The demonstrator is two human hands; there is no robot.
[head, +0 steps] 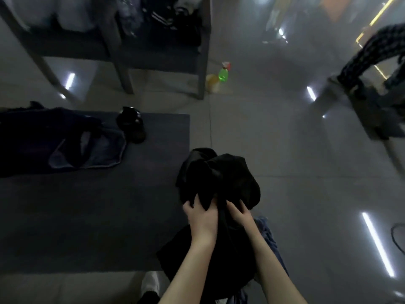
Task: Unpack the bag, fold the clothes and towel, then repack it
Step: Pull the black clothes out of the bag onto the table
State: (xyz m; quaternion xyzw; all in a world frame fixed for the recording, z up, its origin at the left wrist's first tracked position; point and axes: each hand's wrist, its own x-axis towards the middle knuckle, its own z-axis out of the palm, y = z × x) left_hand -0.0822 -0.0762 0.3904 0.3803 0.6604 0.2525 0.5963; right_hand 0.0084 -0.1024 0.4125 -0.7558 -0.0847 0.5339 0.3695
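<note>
The grey tiled floor (pixel 274 150) fills most of your view, with strip lights reflected in it. A dark blue mat (pixel 87 216) lies across its left half, just in front of you. Beyond the mat stands a grey rack (pixel 122 62) with bundled clothes on its shelf.

The dark bag (pixel 65 141) lies on the far left part of the mat, its mouth gaping and a paler lining showing inside. To your right a chair (pixel 372 110) has a checked cloth (pixel 368 53) draped over it.

You hold a black garment (pixel 221 178) bunched up in front of your body, above the mat's right edge and well apart from the bag; its lower part hangs down over your legs. Your left hand (pixel 202 220) has its fingers curled into the fabric, gripping a fold. Your right hand (pixel 240 212), just beside it, pinches the cloth the same way.

A small black object (pixel 131 125), too dark to name, sits on the mat just beside the bag. A green spray bottle (pixel 223 75) stands on the floor by the rack's right leg.
</note>
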